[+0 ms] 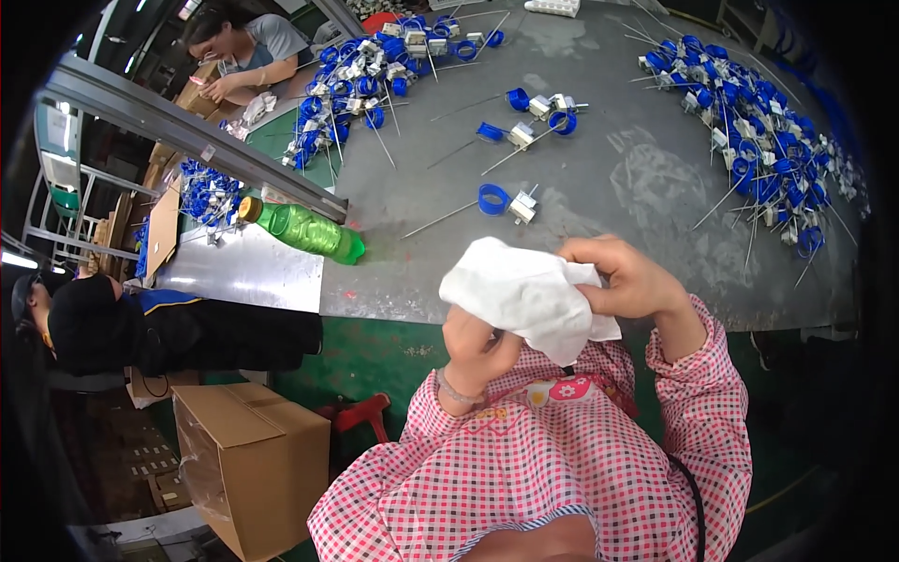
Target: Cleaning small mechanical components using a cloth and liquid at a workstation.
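Note:
A crumpled white cloth is held between my two hands, in front of my chest and at the table's near edge. My right hand pinches its right side between thumb and fingers. Beneath the left part of the cloth, my left hand is closed with curled fingers. Whether anything lies inside the cloth is hidden. Just beyond it on the grey table is a small white block with a blue coil and a thin metal rod. Several similar parts lie farther away.
Large piles of the blue-and-white parts stand at far left and right. A green plastic bottle lies at the table's left. A metal post crosses there. A cardboard box sits lower left. Two other people are nearby.

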Tool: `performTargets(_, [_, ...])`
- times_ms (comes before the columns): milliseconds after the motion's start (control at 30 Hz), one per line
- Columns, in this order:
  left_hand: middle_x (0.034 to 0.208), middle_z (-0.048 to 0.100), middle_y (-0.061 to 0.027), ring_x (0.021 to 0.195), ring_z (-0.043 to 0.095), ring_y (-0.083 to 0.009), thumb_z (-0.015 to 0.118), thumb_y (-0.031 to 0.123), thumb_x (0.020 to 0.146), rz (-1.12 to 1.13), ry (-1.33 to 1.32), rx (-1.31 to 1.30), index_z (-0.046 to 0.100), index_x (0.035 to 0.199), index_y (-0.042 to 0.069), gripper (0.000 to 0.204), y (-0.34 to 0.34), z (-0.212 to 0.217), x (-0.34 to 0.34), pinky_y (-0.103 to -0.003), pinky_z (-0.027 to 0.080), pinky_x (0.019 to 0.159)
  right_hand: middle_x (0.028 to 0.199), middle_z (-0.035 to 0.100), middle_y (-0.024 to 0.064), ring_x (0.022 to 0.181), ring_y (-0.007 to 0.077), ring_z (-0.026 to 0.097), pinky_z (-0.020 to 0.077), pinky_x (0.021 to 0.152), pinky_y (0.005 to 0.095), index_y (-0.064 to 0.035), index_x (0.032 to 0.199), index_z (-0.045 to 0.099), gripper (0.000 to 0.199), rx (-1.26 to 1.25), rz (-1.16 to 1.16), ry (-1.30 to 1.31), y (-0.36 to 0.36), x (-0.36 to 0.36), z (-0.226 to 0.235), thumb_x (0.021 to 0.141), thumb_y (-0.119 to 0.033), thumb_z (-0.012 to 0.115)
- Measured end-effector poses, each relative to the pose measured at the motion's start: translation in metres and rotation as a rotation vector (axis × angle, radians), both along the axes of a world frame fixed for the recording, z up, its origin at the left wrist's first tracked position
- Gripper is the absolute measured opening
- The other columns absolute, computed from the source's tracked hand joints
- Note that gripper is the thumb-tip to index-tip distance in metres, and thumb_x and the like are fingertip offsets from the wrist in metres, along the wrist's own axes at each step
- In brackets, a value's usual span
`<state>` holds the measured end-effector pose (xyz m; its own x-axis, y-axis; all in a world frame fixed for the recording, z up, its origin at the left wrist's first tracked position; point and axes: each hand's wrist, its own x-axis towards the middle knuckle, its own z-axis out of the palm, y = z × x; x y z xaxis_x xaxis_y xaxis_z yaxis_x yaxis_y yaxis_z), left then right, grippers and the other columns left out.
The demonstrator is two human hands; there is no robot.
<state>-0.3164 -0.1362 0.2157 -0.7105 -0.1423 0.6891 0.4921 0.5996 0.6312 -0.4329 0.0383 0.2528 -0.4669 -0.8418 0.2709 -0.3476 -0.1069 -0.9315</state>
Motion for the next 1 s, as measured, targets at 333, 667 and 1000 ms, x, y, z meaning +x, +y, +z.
performTargets(333, [0.074,0.063,-0.0159,0.07,0.062,-0.0329,0.056,-0.005,0.049,0.001,0.1,-0.157,0.064,0.081,-0.005,0.033,-0.002,0.012,-0.007,-0.036,0.048,0.071,0.064,0.052,0.0134,0.053,0.025,0.05,0.0381,0.049,0.0318,0.0031,0.085,0.057,0.02,0.012,-0.067,0.195,0.001,0.001,0.009,0.066,0.0,0.052])
performTargets(667, [0.069,0.059,-0.0151,0.061,0.059,-0.029,0.057,-0.004,0.053,-0.009,-0.112,-0.066,0.061,0.091,-0.008,0.039,-0.009,0.015,0.001,-0.032,0.047,0.064,0.07,0.06,0.0157,0.061,0.0179,0.058,0.0436,0.056,0.0305,0.0035,0.086,0.059,0.021,-0.123,-0.051,0.011,-0.003,0.002,-0.008,0.068,-0.006,0.053])
performTargets(1000, [0.073,0.062,-0.0151,0.068,0.062,-0.0292,0.058,-0.005,0.052,-0.034,-0.109,-0.078,0.063,0.088,-0.007,0.036,-0.004,0.018,-0.003,-0.032,0.048,0.069,0.069,0.061,0.0111,0.062,0.0152,0.059,0.0444,0.056,0.0281,0.0026,0.087,0.06,0.023,-0.062,-0.03,-0.028,0.001,0.004,-0.005,0.067,-0.009,0.058])
